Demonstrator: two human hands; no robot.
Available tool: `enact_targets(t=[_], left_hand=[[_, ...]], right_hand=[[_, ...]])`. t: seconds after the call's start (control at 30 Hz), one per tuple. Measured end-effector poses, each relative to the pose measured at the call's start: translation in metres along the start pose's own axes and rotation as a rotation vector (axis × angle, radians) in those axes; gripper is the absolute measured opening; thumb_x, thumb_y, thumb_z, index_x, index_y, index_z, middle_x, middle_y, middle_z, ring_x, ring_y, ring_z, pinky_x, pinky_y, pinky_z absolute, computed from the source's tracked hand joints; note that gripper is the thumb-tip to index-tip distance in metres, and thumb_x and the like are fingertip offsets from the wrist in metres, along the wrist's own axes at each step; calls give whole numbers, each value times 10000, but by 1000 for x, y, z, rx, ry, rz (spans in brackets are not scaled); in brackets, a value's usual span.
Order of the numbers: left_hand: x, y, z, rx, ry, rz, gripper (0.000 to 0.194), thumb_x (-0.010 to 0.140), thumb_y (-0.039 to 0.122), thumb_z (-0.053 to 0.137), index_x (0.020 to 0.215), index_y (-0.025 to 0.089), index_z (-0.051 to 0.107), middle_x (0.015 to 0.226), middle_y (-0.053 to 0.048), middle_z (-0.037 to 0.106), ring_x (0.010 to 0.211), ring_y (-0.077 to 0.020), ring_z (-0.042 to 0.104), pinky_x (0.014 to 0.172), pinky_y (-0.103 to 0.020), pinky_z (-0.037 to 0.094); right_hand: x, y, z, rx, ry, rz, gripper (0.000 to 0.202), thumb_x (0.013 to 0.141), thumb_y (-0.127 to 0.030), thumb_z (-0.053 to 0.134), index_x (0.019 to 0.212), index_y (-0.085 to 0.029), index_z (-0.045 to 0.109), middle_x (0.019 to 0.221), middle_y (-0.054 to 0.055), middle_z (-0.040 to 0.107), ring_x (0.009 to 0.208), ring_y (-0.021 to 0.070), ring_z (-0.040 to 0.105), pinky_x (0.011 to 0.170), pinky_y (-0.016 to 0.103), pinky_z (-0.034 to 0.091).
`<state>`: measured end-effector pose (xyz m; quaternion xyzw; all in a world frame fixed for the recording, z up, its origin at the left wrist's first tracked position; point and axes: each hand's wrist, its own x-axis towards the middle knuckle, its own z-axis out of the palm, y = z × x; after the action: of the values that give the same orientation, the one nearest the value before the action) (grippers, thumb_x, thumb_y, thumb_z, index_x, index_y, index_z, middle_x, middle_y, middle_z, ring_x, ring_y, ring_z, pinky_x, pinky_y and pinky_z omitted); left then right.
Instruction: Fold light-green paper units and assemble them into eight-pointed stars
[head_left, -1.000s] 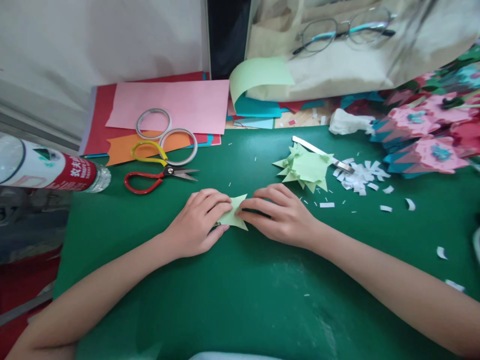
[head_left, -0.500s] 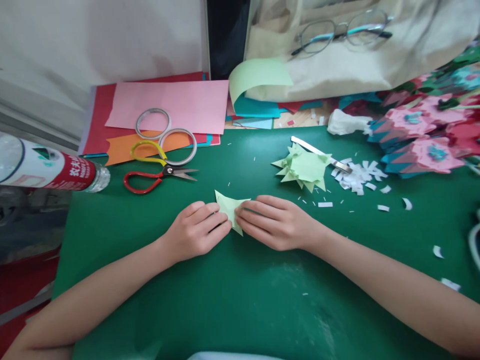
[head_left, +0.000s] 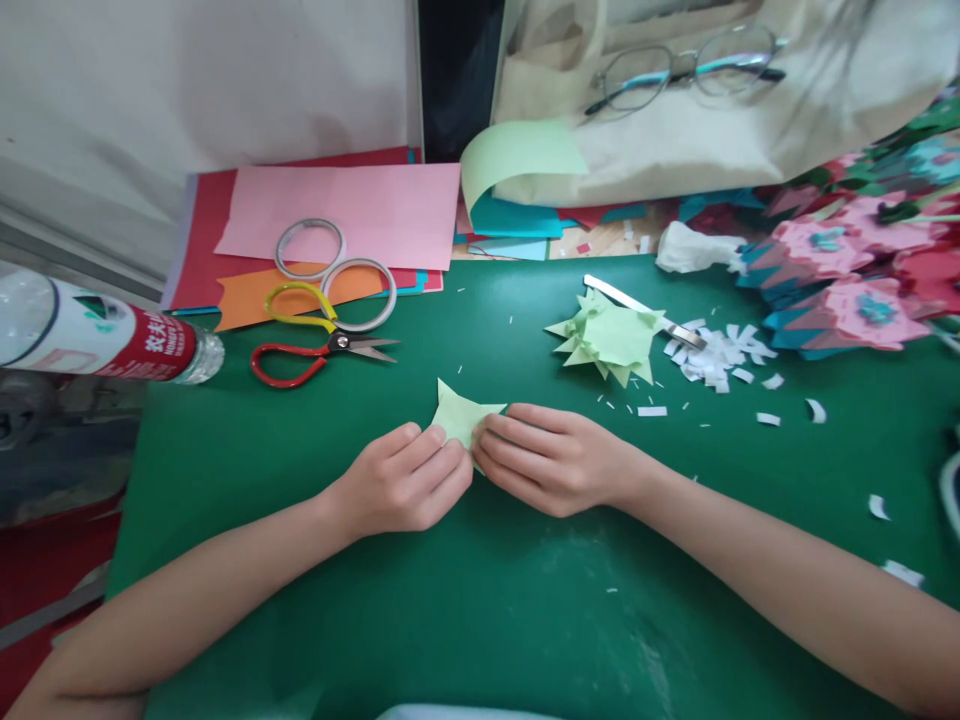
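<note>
Between my two hands is a light green paper piece [head_left: 459, 412] with pointed corners and curved-in edges. My left hand [head_left: 409, 478] pinches its lower left side, the fingertips hiding that part. On its right side my right hand [head_left: 551, 458] is closed, thumb and fingers together at the paper's edge. The two hands' fingertips nearly meet. Beyond my right hand lies a stack of similar green pointed paper pieces [head_left: 613, 335]. Scissors [head_left: 330, 345] with one yellow and one red handle lie beyond my left hand, blades partly apart.
Two tape rolls [head_left: 367, 322] rest by pink paper [head_left: 352, 210] and an orange sheet [head_left: 247, 303]. A bottle [head_left: 112, 330] lies at left. White paper scraps [head_left: 716, 355] sit beside a slim white tool [head_left: 619, 295]. Paper flowers [head_left: 862, 300] stand at right; glasses [head_left: 686, 75] lie on a cloth bag [head_left: 675, 150].
Both hands have shifted slightly toward me, and my left hand also a little right. More of the green paper's upper part shows between the fingers. Both hands still hold it.
</note>
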<state>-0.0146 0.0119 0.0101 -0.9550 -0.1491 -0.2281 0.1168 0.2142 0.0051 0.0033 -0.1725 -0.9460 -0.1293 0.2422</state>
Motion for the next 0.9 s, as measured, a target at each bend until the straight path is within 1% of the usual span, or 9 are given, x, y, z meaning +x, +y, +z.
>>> enact_targets(t=[0.07, 0.17, 0.3, 0.4, 0.5, 0.67, 0.9], left_hand=[[0, -1, 0, -13, -6, -14, 63, 877, 109, 615, 874, 163, 647, 806, -13, 688, 791, -148, 643, 663, -310, 392], [1, -2, 0, 17, -7, 7, 71, 887, 124, 607, 851, 169, 648, 814, -11, 690, 767, -134, 627, 659, -307, 394], [1, 0, -1, 46, -1, 27, 58, 871, 124, 623, 836, 159, 653, 811, -18, 686, 744, -134, 608, 645, -309, 392], [2, 2, 0, 45, -11, 2, 67, 871, 117, 618, 820, 157, 637, 802, -23, 667, 728, -140, 592, 620, -318, 371], [2, 4, 1, 21, -19, -22, 83, 871, 104, 611, 809, 159, 618, 778, -18, 648, 707, -141, 576, 600, -322, 346], [2, 3, 2, -19, -18, -59, 118, 867, 92, 611, 776, 165, 593, 736, -9, 628, 658, -133, 549, 586, -326, 336], [-1, 2, 6, -28, -55, -121, 132, 855, 143, 642, 749, 185, 576, 710, -1, 624, 645, -136, 515, 572, -330, 321]], right_hand=[[0, 0, 0, 4, -3, -6, 144, 948, -167, 534, 910, -148, 671, 895, 54, 671, 905, 161, 615, 789, 334, 489], [-1, 0, 1, 9, -22, 2, 153, 953, -171, 526, 890, -163, 665, 870, 33, 658, 896, 149, 602, 795, 324, 485], [0, -1, 4, 43, -34, 47, 125, 931, -182, 572, 842, -153, 656, 815, 28, 634, 882, 152, 590, 785, 326, 483], [0, -1, 5, 50, -65, 73, 155, 945, -193, 551, 818, -166, 636, 824, 30, 621, 874, 146, 574, 775, 327, 471], [-3, -1, 5, 59, -108, 69, 179, 966, -192, 503, 836, -185, 625, 858, 34, 618, 876, 141, 564, 775, 330, 460], [-5, -2, 5, 111, -91, 51, 140, 958, -183, 517, 882, -175, 635, 881, 46, 627, 880, 149, 566, 780, 340, 454], [1, -1, 4, 136, -92, 110, 155, 957, -176, 523, 859, -156, 641, 797, 32, 615, 855, 147, 559, 747, 309, 438]])
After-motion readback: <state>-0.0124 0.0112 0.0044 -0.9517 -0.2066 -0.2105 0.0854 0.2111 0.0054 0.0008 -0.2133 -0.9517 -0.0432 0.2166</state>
